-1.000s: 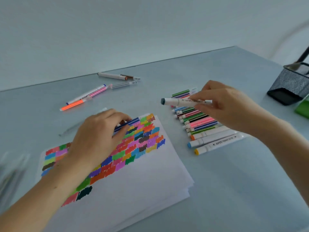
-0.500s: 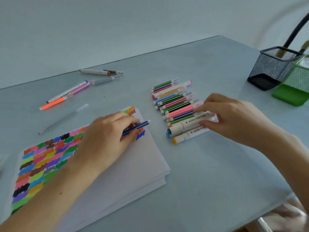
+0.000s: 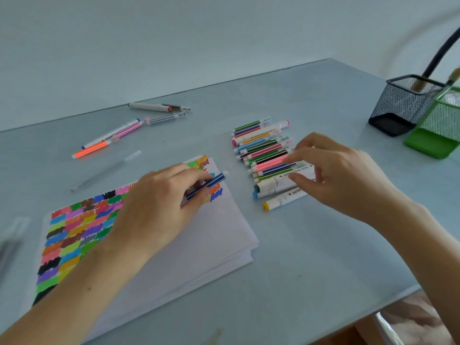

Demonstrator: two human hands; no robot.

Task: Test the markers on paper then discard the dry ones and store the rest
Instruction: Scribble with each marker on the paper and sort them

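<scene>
On the paper (image 3: 194,245), left hand (image 3: 159,207) pinches a blue marker (image 3: 206,184); right hand (image 3: 341,175) rests curled fingers on the marker row (image 3: 261,150), its grip around any marker unclear.

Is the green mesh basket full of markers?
No. The green mesh basket beside the black mesh pen holder shows no markers; they lie in a row on the table.

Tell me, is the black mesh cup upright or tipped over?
Upright: the black mesh cup stands on its base, open rim up, something sticking out.
</scene>
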